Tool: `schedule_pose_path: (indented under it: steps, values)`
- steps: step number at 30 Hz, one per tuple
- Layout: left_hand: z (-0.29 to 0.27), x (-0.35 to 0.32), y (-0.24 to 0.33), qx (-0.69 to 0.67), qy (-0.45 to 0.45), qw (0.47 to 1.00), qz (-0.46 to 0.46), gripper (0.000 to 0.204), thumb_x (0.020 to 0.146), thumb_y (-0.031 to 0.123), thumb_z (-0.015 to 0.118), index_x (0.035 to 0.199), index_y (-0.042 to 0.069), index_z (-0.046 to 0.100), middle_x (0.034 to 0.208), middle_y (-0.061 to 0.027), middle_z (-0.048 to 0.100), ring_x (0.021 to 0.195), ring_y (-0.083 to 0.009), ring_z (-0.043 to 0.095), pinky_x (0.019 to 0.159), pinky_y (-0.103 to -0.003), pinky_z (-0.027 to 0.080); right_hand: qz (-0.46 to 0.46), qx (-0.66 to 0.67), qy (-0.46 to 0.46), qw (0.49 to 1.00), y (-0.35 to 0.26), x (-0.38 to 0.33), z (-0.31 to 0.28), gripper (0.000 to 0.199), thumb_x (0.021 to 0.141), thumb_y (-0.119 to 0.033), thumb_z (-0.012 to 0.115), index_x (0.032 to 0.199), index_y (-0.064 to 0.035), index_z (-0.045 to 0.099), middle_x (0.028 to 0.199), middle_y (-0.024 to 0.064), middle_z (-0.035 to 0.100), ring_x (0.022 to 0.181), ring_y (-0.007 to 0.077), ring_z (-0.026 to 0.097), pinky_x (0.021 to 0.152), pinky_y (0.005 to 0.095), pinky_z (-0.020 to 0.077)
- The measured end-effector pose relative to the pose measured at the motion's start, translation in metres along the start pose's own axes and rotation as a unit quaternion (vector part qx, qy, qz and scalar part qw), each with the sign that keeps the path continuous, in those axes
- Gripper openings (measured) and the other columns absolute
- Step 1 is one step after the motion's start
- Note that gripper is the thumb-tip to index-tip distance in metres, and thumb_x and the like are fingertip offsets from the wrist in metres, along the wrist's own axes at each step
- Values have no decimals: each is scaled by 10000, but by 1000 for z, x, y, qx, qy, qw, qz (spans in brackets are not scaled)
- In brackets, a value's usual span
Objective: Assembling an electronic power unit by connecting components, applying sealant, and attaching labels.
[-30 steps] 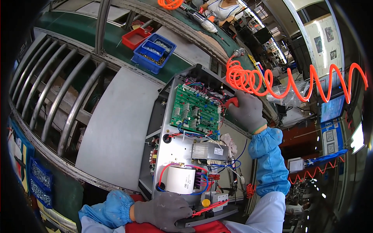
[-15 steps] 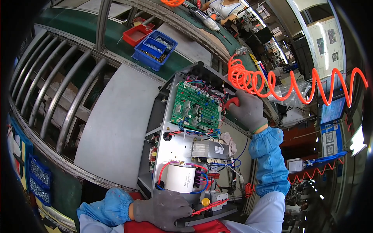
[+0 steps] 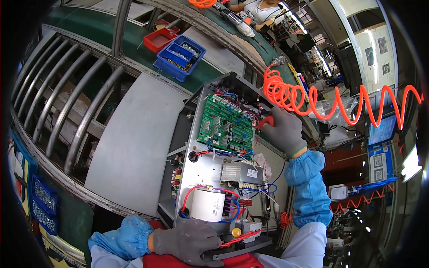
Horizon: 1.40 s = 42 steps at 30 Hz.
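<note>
An open metal chassis [image 3: 207,172] lies in front of me, carrying a green circuit board [image 3: 228,125], a white cylindrical capacitor [image 3: 208,206] and a silver boxed component [image 3: 241,172]. My right hand [image 3: 286,131], in a grey glove, is closed around a red-handled hand tool [image 3: 267,121] at the board's right edge, beside thin wires. The tool's working end is too small to make out. At the near end, my gloved left hand [image 3: 190,241] grips the dark front panel [image 3: 243,249] of the chassis, its fingertips close to red wires [image 3: 241,238].
A grey board [image 3: 134,143] and metal rollers [image 3: 85,107] lie to the left. Blue bins of screws [image 3: 178,60] and a red bin [image 3: 159,39] stand beyond. Coiled orange air hose [image 3: 321,100] hangs at right. A person [image 3: 261,10] sits across the line.
My right hand has shifted very slightly toward me, and the red handle has tilted a little. My left hand stays in the same place on the chassis.
</note>
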<state>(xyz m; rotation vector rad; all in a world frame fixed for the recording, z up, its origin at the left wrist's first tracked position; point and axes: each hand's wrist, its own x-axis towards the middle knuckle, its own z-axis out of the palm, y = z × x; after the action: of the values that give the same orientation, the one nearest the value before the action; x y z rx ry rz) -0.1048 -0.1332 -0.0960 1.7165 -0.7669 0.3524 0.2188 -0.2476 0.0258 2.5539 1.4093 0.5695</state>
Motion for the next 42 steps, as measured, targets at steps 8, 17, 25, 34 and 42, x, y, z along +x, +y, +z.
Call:
schedule_pose_path:
  steps: [8,17,25,34,42]
  values:
    - [1,3,0,0,36,999,19,428,755,501,773,736,96,634,662,-27,564,572,-189,558,467,-336,399,16,-10,-9,1000,-5,-6,-6,212,718,-223,646,853,-63,611,747,148,612,655,364,640,579,467,505]
    - [0,3,1,0,35,999,12,426,752,497,776,729,94,637,637,-28,559,567,-196,566,474,-337,409,22,13,7,1000,0,-11,-4,210,708,-224,661,816,-58,592,754,148,611,660,363,638,574,469,499]
    - [-3,5,1,1,19,1000,11,430,751,500,777,739,88,654,643,-36,567,571,-199,571,480,-334,419,22,2,15,1000,3,-10,1,235,712,-240,665,849,-59,603,760,144,618,664,355,645,577,462,502]
    - [0,6,0,3,40,999,22,427,741,489,789,720,86,649,640,-36,562,575,-202,573,482,-332,431,46,25,30,998,4,-14,0,282,727,-261,675,915,-57,627,788,148,637,689,348,653,591,460,503]
    - [1,5,1,2,44,999,20,412,733,475,799,729,98,635,665,-34,568,597,-207,581,499,-339,440,31,50,72,996,2,-5,11,266,727,-264,686,895,-66,627,763,150,634,691,347,647,599,465,497]
